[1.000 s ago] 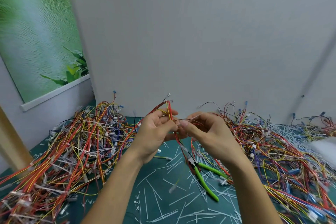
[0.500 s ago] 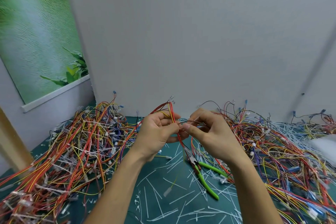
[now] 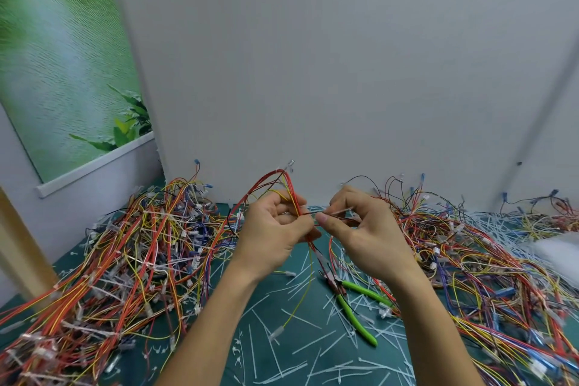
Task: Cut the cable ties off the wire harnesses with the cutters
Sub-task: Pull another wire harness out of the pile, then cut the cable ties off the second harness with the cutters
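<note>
Two wire heaps (image 3: 131, 260) flank cutters (image 3: 353, 314); left hand (image 3: 275, 230) grips harness (image 3: 290, 193), right hand (image 3: 363, 230) pinches tie (image 3: 340, 212).

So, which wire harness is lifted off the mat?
The red-and-yellow harness gripped by the left hand; the others lie in piles on the green mat.

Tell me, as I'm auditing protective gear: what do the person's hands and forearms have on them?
Nothing visible: the left hand and right hand are ungloved, no rings showing; the left forearm and right forearm are bare of sleeves, watch or bands down to the frame's edge.
</note>
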`<state>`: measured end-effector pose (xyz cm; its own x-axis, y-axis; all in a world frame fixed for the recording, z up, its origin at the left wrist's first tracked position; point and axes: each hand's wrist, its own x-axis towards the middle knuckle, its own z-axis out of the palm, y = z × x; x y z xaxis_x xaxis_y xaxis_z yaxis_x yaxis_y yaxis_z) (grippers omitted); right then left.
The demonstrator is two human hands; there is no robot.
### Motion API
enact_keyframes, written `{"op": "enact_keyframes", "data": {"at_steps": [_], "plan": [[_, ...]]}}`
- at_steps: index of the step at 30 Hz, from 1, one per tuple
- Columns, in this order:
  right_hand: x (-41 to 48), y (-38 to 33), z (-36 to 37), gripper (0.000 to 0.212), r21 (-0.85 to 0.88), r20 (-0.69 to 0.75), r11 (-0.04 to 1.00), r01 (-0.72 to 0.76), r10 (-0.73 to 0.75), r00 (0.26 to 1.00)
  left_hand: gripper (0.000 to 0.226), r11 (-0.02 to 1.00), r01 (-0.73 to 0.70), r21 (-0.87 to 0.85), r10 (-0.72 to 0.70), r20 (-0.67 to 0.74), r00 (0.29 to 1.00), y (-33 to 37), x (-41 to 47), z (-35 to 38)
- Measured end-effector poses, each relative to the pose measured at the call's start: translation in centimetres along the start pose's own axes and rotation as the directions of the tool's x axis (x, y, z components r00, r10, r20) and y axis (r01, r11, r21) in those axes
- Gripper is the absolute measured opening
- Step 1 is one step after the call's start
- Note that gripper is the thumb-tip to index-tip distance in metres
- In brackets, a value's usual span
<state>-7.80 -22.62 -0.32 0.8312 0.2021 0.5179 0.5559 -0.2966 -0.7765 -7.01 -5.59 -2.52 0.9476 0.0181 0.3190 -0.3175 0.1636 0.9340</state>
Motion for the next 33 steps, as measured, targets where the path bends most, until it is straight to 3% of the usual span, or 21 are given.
{"op": "enact_keyframes", "data": {"at_steps": [4, 7, 9, 11, 12, 14, 18, 22, 26, 30, 31, 33], "plan": [[0.1, 0.5, -0.8, 0.009, -0.027, 0.015, 0.993, -0.119, 0.119, 0.993, 0.022, 0.997, 0.067, -0.046, -0.067, -0.008, 0.998, 0.3, 0.4, -1.1], [-0.2, 1.7, -3.0, 0.059, -0.132, 0.081, 0.947, -0.291, 0.303, 0.949, 0.026, 0.994, 0.098, -0.054, -0.096, 0.031, 0.995, 0.9, 0.7, -2.8], [-0.4, 2.7, -3.4, 0.094, -0.404, 0.189, 0.817, -0.412, 0.515, 0.836, 0.032, 0.994, 0.076, -0.08, -0.074, 0.03, 0.997, 1.4, 0.9, -3.8], [-0.4, 4.4, -2.2, 0.106, -0.698, 0.252, 0.6, -0.39, 0.716, 0.651, 0.038, 0.993, 0.051, -0.108, -0.048, 0.023, 0.999, 1.8, 0.9, -4.3], [-0.4, 5.4, -1.3, 0.099, -0.78, 0.249, 0.515, -0.355, 0.776, 0.579, 0.041, 0.991, 0.04, -0.126, -0.037, 0.027, 0.999, 1.9, 0.9, -4.3], [-0.7, 7.0, 0.5, 0.081, -0.835, 0.22, 0.433, -0.34, 0.829, 0.515, 0.041, 0.988, 0.014, -0.156, -0.007, 0.044, 0.999, 2.0, 0.9, -4.3], [-0.7, 8.6, 1.5, 0.076, -0.891, 0.176, 0.354, -0.283, 0.845, 0.504, 0.038, 0.983, -0.058, -0.176, 0.07, 0.063, 0.996, 2.3, 0.8, -4.1], [-0.8, 9.2, 0.8, 0.064, -0.872, 0.203, 0.39, -0.298, 0.839, 0.504, 0.032, 0.963, -0.109, -0.245, 0.115, 0.009, 0.993, 2.4, 0.8, -3.9], [-0.2, 9.2, -0.3, 0.043, -0.657, 0.249, 0.593, -0.465, 0.753, 0.609, 0.03, 0.932, -0.156, -0.326, 0.174, 0.026, 0.984, 2.4, 0.7, -3.8], [0.5, 8.0, -2.0, 0.049, -0.195, 0.155, 0.801, -0.566, 0.595, 0.789, 0.026, 0.91, -0.206, -0.36, 0.214, -0.019, 0.977, 2.4, 0.8, -3.4], [0.7, 7.9, -2.2, 0.044, -0.018, 0.106, 0.807, -0.591, 0.589, 0.801, 0.022, 0.905, -0.213, -0.37, 0.219, -0.026, 0.975, 2.4, 0.8, -3.3], [1.1, 7.4, -2.6, 0.042, 0.378, 0.046, 0.708, -0.597, 0.629, 0.776, 0.016, 0.901, -0.211, -0.379, 0.22, -0.02, 0.975, 2.2, 0.9, -3.1]]}}
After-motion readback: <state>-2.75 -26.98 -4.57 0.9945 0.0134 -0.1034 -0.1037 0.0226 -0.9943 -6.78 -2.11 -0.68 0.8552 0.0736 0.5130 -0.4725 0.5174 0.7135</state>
